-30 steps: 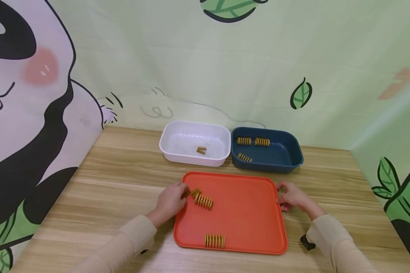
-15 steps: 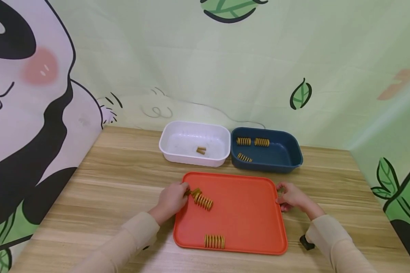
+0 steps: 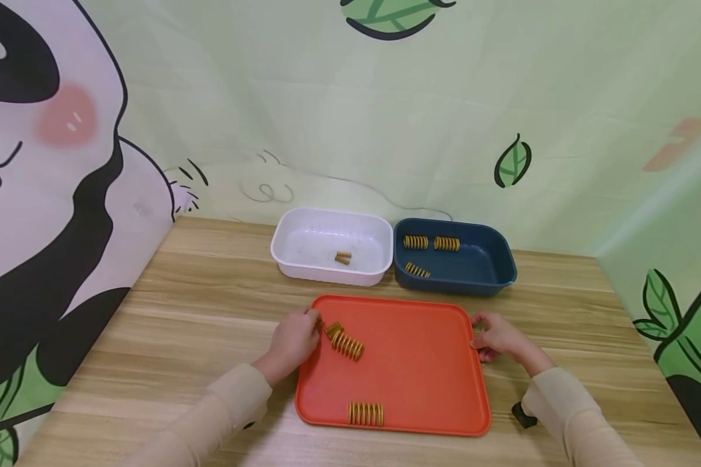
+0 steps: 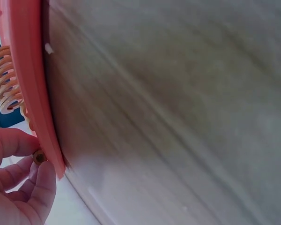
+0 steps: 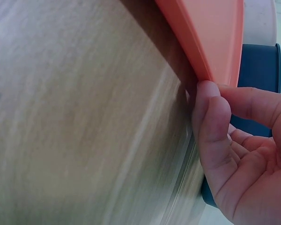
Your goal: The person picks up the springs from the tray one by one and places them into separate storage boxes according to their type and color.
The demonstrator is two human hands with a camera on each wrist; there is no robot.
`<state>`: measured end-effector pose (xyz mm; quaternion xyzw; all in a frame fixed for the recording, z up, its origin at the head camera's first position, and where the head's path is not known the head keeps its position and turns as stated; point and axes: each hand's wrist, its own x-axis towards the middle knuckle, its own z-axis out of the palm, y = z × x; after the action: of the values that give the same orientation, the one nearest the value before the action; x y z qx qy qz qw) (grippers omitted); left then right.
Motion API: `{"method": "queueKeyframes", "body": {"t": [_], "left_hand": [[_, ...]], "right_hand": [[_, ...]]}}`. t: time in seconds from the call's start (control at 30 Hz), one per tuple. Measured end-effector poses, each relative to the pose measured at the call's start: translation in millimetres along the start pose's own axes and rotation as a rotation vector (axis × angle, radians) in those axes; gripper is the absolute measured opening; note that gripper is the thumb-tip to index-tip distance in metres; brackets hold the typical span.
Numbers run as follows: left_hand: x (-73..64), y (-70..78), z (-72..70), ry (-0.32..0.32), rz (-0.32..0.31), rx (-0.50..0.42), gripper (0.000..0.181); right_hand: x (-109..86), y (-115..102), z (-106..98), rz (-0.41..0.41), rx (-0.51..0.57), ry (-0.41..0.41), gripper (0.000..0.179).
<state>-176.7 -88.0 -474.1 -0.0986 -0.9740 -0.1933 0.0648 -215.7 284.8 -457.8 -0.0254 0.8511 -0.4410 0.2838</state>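
My left hand [image 3: 294, 337] is at the left rim of the red tray [image 3: 415, 363]. In the left wrist view, its thumb and fingertips pinch a small hollow brass tube [image 4: 39, 157] beside the rim. More small brass pieces [image 3: 333, 330] lie on the tray close to these fingers, touching or nearly touching a gold coil spring [image 3: 347, 346]. Another coil spring [image 3: 365, 414] rests along the tray's near edge. On the opposite side my right hand [image 3: 496, 334] pinches the tray's right rim between thumb and fingers, as the right wrist view shows.
Behind the tray stand a white bin [image 3: 380, 275] holding two small brass tubes [image 3: 343, 258] and, against it, a dark blue bin [image 3: 479, 285] with three coil springs [image 3: 416, 242]. All sit on a wooden table [image 3: 210, 279] before a printed cloth backdrop [image 3: 327, 130].
The left fingers have shifted slightly, and the brass tube seen at their tips earlier is now mostly hidden in the head view. The right hand, tray and springs stay in place.
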Motion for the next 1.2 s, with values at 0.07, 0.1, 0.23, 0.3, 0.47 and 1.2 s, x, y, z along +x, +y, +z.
{"method": "queueKeyframes", "body": {"t": [0.07,0.1,0.23,0.3,0.47,1.2], "left_hand": [[0.9,-0.7,-0.2,0.015,0.007,-0.025,0.005],[1.3,-1.2,-0.2,0.021,0.011,-0.034,0.004],[2.7,-2.8,-0.3,0.034,0.026,-0.063,0.006],[3.0,-3.4,-0.1,0.035,0.031,-0.07,0.006],[4.6,-4.8,1.2,0.059,0.055,-0.106,0.006],[27.7,-4.4,-14.9,0.142,0.143,-0.183,0.014]], "right_hand": [[-0.2,0.3,-0.1,0.002,0.0,0.001,0.039],[-0.3,0.4,-0.1,0.001,0.0,0.001,0.039],[-0.9,0.7,-0.3,0.002,0.001,0.001,0.039],[-1.2,0.7,-0.3,0.001,0.002,0.001,0.039],[-1.8,1.0,-0.6,-0.003,0.014,-0.001,0.039],[-1.2,-1.7,-0.4,0.008,0.011,0.001,0.038]]}}
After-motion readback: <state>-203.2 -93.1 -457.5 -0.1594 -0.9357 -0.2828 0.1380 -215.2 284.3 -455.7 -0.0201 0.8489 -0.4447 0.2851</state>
